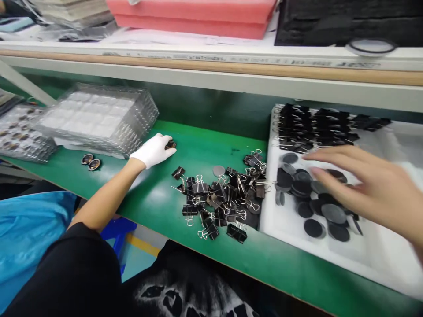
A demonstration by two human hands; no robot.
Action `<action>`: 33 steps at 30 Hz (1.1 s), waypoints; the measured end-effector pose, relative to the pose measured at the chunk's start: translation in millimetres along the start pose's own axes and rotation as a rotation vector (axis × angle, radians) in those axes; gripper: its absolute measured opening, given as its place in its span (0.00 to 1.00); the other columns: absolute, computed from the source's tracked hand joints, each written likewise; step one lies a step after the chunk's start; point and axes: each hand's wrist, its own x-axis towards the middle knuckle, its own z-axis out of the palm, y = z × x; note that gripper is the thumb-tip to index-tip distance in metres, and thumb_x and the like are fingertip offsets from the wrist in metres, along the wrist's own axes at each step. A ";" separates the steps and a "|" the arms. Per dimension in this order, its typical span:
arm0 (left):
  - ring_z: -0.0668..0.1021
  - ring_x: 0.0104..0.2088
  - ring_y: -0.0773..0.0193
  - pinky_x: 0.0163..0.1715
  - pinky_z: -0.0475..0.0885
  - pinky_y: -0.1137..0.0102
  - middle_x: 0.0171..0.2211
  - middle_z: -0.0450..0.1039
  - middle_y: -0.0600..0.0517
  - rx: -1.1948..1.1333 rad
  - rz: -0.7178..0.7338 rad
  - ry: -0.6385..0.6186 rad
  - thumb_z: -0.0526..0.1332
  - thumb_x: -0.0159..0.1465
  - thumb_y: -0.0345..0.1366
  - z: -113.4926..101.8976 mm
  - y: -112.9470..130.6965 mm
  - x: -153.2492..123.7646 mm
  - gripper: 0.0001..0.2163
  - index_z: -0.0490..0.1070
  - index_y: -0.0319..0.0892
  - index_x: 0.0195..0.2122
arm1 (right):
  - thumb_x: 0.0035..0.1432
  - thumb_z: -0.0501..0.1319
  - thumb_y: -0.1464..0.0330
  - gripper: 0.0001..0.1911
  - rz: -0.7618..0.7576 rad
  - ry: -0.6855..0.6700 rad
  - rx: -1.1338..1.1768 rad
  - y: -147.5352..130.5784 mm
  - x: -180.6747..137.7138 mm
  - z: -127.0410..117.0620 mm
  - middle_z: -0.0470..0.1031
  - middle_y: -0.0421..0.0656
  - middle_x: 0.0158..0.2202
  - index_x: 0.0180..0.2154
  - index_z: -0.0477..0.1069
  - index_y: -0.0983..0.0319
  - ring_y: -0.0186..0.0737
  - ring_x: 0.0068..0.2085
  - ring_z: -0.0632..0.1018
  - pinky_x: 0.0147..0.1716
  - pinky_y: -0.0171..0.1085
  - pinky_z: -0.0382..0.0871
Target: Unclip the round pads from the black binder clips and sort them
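My left hand (152, 150), in a white glove, rests on the green bench with its fingers closed on a small dark round part (171, 144). My right hand (373, 189) is bare and slightly blurred. It hovers with fingers stretched out over a pile of black discs (310, 193) in a white tray (287, 229). It holds nothing that I can see. A heap of black binder clips (221, 200) lies on the bench between the two hands.
A stack of clear blister trays (99, 116) stands at the back left, with another tray holding parts (20, 134) further left. Two small oval parts (90, 161) lie near the stack. More black clips (317, 125) fill the white tray's far end. A shelf runs above.
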 end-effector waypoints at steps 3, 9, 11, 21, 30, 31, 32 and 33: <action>0.79 0.53 0.50 0.56 0.73 0.61 0.56 0.73 0.42 -0.078 0.274 0.002 0.61 0.68 0.56 5.6 33.5 25.7 0.30 0.71 0.44 0.67 | 0.70 0.56 0.54 0.18 -0.231 -0.199 0.182 -46.9 56.4 31.9 0.80 0.48 0.50 0.48 0.83 0.51 0.50 0.48 0.81 0.50 0.52 0.75; 0.80 0.50 0.54 0.49 0.73 0.65 0.58 0.73 0.45 -0.142 0.469 0.087 0.63 0.68 0.54 22.4 81.3 40.9 0.32 0.68 0.45 0.70 | 0.56 0.76 0.61 0.14 -0.030 -0.777 0.010 -97.8 139.0 118.3 0.81 0.42 0.40 0.41 0.81 0.59 0.39 0.38 0.78 0.36 0.38 0.68; 0.80 0.50 0.53 0.48 0.73 0.65 0.57 0.74 0.44 -0.175 0.454 0.094 0.64 0.67 0.54 26.0 80.8 40.6 0.37 0.62 0.44 0.73 | 0.50 0.80 0.62 0.18 0.018 -0.810 -0.034 -103.4 142.0 134.0 0.80 0.42 0.39 0.40 0.79 0.60 0.38 0.36 0.77 0.32 0.36 0.65; 0.81 0.50 0.50 0.45 0.72 0.64 0.55 0.76 0.46 -0.232 0.463 0.103 0.65 0.67 0.54 27.8 78.2 40.9 0.38 0.60 0.43 0.74 | 0.54 0.76 0.67 0.12 0.281 -0.393 0.374 -91.9 150.9 145.1 0.81 0.41 0.37 0.40 0.82 0.63 0.35 0.38 0.79 0.38 0.35 0.68; 0.80 0.51 0.49 0.44 0.71 0.65 0.54 0.77 0.43 -0.223 0.479 0.077 0.65 0.68 0.54 25.6 79.1 39.8 0.39 0.58 0.42 0.75 | 0.58 0.76 0.56 0.26 0.359 -0.454 0.113 -97.6 168.9 168.5 0.80 0.45 0.39 0.49 0.74 0.63 0.39 0.35 0.77 0.35 0.36 0.65; 0.81 0.51 0.49 0.45 0.72 0.65 0.55 0.77 0.43 -0.215 0.474 0.080 0.64 0.68 0.54 25.5 79.4 39.2 0.38 0.59 0.42 0.75 | 0.60 0.75 0.54 0.24 0.350 -0.456 0.065 -98.1 169.1 162.1 0.80 0.45 0.40 0.48 0.74 0.63 0.39 0.36 0.77 0.35 0.36 0.64; 0.81 0.51 0.48 0.45 0.72 0.64 0.56 0.76 0.43 -0.208 0.468 0.088 0.64 0.68 0.54 25.6 79.6 38.6 0.38 0.59 0.42 0.75 | 0.63 0.72 0.53 0.22 0.338 -0.478 0.039 -98.9 168.7 153.0 0.80 0.45 0.41 0.47 0.74 0.63 0.39 0.37 0.77 0.35 0.37 0.63; 0.81 0.52 0.48 0.46 0.73 0.63 0.58 0.75 0.42 -0.204 0.465 0.100 0.64 0.68 0.54 25.7 79.9 38.0 0.38 0.59 0.42 0.75 | 0.66 0.69 0.53 0.19 0.316 -0.523 0.025 -100.4 167.8 141.6 0.80 0.45 0.40 0.45 0.75 0.62 0.39 0.37 0.77 0.35 0.37 0.63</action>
